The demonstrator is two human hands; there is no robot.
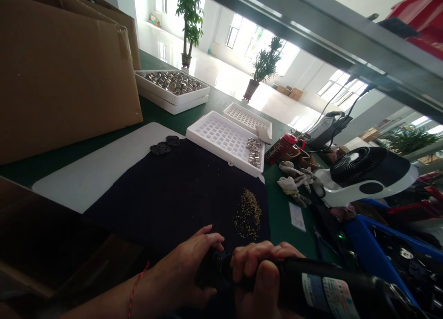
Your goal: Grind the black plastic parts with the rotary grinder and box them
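Note:
My right hand [258,268] is wrapped around the front of a black cylindrical power tool [332,286] with printed labels on its side, probably an electric screwdriver. The tool lies almost level, its front end toward my left hand. My left hand [194,263], with a red cord on the wrist, curls its fingers and thumb around a small black part [209,270] at the tool's front. Deep shadow hides the part's shape and the tool's tip. Just beyond my hands, a heap of tiny brass-coloured pieces [251,210] lies on a dark cloth [166,194].
Two black parts [161,148] lie at the cloth's far edge. Beyond stand a white tray [221,134] with metal cylinders [254,152] and a fuller tray [176,100]. A cardboard box [65,74] flanks the left; a red bottle [282,147], fan [370,171] and blue bin [367,245] the right.

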